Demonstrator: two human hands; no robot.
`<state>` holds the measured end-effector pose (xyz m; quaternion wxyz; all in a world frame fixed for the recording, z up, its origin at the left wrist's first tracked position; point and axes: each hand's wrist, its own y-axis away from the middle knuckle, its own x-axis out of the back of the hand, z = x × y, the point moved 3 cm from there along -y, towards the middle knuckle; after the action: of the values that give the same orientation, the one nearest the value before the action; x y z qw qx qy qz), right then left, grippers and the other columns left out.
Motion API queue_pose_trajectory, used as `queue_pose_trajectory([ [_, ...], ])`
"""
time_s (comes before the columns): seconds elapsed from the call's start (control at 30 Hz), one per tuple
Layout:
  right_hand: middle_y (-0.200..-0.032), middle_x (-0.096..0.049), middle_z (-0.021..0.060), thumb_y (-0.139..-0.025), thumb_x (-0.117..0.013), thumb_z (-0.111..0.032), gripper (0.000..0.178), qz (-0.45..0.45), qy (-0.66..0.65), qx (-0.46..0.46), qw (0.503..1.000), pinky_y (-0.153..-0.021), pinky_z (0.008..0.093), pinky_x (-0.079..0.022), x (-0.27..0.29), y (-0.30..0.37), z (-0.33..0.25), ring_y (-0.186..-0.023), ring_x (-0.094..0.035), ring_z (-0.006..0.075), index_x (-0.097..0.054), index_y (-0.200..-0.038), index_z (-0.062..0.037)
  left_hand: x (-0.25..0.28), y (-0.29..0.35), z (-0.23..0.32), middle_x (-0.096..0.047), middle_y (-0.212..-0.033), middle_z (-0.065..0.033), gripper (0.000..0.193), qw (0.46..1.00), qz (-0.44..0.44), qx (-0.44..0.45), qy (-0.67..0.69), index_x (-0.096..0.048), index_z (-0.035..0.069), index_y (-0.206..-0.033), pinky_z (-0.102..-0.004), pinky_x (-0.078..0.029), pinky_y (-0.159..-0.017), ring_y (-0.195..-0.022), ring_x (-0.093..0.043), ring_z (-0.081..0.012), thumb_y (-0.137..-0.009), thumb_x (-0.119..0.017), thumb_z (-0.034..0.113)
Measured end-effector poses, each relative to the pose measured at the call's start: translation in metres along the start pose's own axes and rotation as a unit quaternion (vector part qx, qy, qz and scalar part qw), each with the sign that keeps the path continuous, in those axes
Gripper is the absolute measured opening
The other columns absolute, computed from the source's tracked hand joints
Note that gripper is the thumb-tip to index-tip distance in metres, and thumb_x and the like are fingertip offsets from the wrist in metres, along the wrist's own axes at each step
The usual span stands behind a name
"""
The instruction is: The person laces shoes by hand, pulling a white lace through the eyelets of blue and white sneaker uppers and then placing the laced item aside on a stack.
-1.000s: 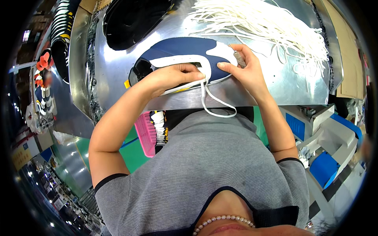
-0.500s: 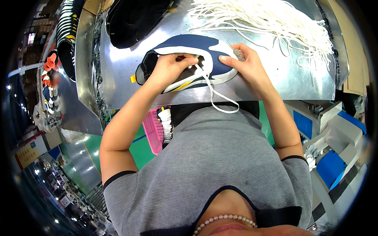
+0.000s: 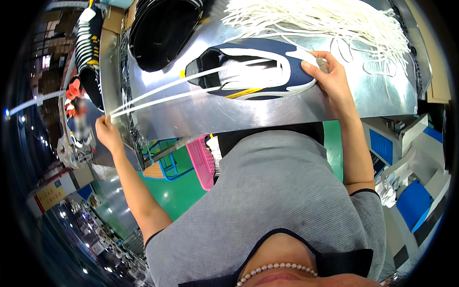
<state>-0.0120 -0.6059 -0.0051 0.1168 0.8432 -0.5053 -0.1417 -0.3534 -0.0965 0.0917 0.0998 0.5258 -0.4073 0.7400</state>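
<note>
A navy and white shoe upper [image 3: 260, 46] with a yellow stripe lies on the metal table, its heel toward the left and its toe toward the right. Two taut strands of white shoelace [image 3: 205, 72] run out of its opening, over the heel end, to my left hand [image 3: 109, 134]. That hand is closed on the strands beyond the table's left part. At the toe, my right hand [image 3: 332, 79] pinches the edge, thumb on top. A small greyish piece shows by its fingers; I cannot make out what it is.
A heap of loose white laces [image 3: 315, 21] covers the far right of the table. Black shoe uppers [image 3: 165, 36] stand at the far left. More striped uppers [image 3: 88, 52] hang beyond the raised left edge. A pink basket [image 3: 201, 160] sits below the table.
My left hand has moved from the shoe's opening far out to the left, drawing the laces from a loose loop into straight strands. The shoe and my right hand have shifted slightly right.
</note>
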Motion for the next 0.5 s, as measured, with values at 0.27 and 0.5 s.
queue_pose_trajectory([
  [0.27,-0.099,-0.071,0.0133,-0.085,-0.079,-0.024,0.041,0.039,0.231,0.09,0.968,-0.079,0.0242,-0.049,0.005,-0.002,-0.008,-0.095,-0.063,0.0113,-0.069,-0.115,0.0024,0.043,0.047,0.327,-0.066,-0.111,-0.011,0.004,0.728,-0.301,-0.313,0.53,-0.067,0.004,-0.09,-0.0306,-0.049,-0.078,-0.085,-0.06,-0.0205,-0.087,-0.068,0.006],
  [0.5,-0.09,-0.069,0.0016,-0.091,-0.073,-0.016,0.024,-0.062,0.013,0.203,0.977,-0.073,0.0214,-0.047,-0.014,0.021,-0.05,-0.079,-0.058,0.0068,-0.071,-0.111,-0.0032,0.014,0.034,0.386,-0.065,-0.122,-0.0148,0.009,0.842,-0.109,-0.385,0.362,-0.07,0.003,-0.086,-0.0378,-0.045,-0.094,-0.108,-0.057,-0.0277,-0.079,-0.075,0.006],
])
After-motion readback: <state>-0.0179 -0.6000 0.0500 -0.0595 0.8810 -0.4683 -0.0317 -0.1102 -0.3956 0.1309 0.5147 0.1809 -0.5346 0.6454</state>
